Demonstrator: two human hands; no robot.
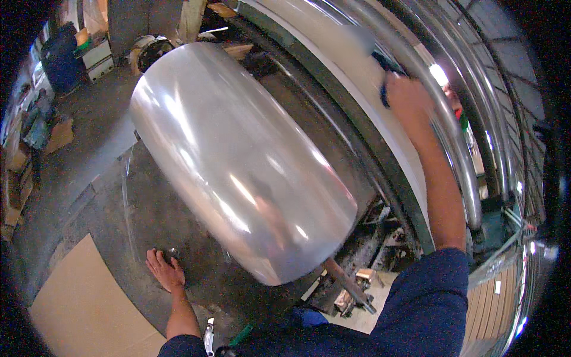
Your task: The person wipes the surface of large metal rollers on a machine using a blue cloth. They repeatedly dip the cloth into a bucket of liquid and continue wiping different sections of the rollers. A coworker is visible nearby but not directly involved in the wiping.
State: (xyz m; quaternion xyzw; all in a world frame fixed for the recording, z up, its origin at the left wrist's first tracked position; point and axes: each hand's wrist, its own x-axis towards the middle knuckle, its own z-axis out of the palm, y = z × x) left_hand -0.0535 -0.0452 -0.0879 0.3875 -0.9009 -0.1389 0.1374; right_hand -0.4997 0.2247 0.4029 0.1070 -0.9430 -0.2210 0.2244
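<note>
A large, shiny metal cylinder (232, 160) lies slantwise across the middle. My right hand (407, 98) reaches past its far right side, fingers wrapped round a dark-handled tool (385, 65) whose pale, rounded head is smeared by motion. That head is over a pale, curved strip (333, 50) beside long metal rollers or pipes. On the near left, my left hand (165, 271) rests on a dark surface, its fingers outstretched. Next to its fingertips is a small dark round thing (173, 254); whether they touch it I cannot tell.
A brown cardboard sheet (89, 297) lies at the lower left. Close to me are a box cutter (209, 336) and a green object (241, 335). A rod (351, 285) sticks out at the cylinder's near end. Curved-looking shiny pipes (470, 178) run along the right.
</note>
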